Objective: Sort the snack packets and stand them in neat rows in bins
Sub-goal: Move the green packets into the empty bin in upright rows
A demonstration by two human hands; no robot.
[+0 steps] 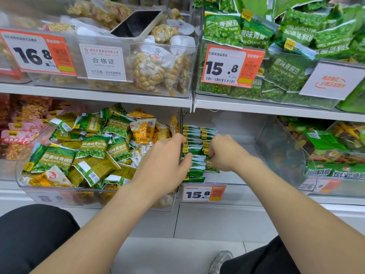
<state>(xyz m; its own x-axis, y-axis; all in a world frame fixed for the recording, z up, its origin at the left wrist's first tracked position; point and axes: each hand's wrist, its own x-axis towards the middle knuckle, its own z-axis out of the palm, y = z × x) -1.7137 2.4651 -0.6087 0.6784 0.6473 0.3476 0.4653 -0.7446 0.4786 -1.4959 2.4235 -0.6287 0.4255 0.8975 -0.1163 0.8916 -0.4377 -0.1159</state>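
Note:
Two rows of green pea packets stand upright in a clear bin on the lower shelf. My left hand rests against the left row, thumb on the packet tops. My right hand has its fingers curled down into the right row, pinching a packet there; its fingertips are hidden. To the left, another clear bin holds a loose heap of green garlic pea packets mixed with yellow corn packets.
The upper shelf carries a bin of yellow snack bags with a phone on top, and a bin of green pea bags. A bin of vegetable crisps stands at lower right. Price tags hang on the bin fronts.

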